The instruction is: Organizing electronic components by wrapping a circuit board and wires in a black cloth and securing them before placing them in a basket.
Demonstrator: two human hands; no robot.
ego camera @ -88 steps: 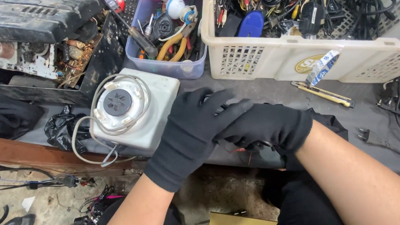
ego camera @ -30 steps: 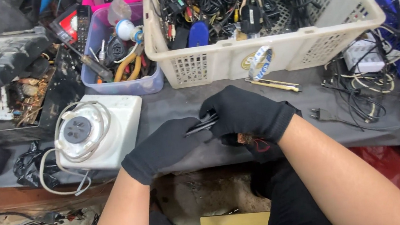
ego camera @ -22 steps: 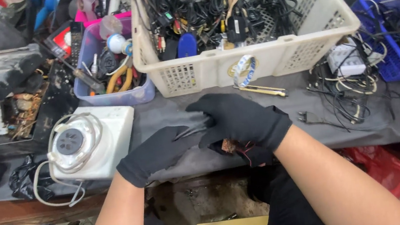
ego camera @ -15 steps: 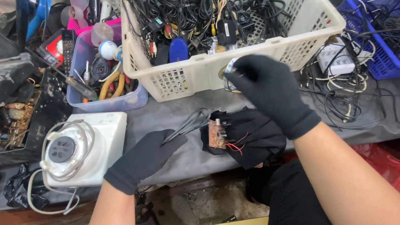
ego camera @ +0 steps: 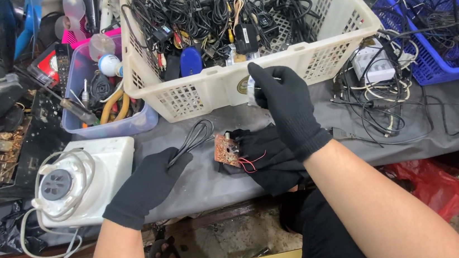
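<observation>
Up top, cream basket [ego camera: 204, 95] — tangled black cables [ego camera: 218, 12], blue basket [ego camera: 431, 67] likewise

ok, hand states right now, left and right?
Left hand: closed on a thin black wire loop.
Right hand: raised, pinching a small pale object; what it is cannot be told.

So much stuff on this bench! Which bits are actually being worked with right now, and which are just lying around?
In hand or being handled:
- left hand holding a thin black wire
- right hand at a small roll by the basket front
- small circuit board on a black cloth

Lying about:
- white appliance base
- cream basket of cables
- blue basket
- clear tool tub
</observation>
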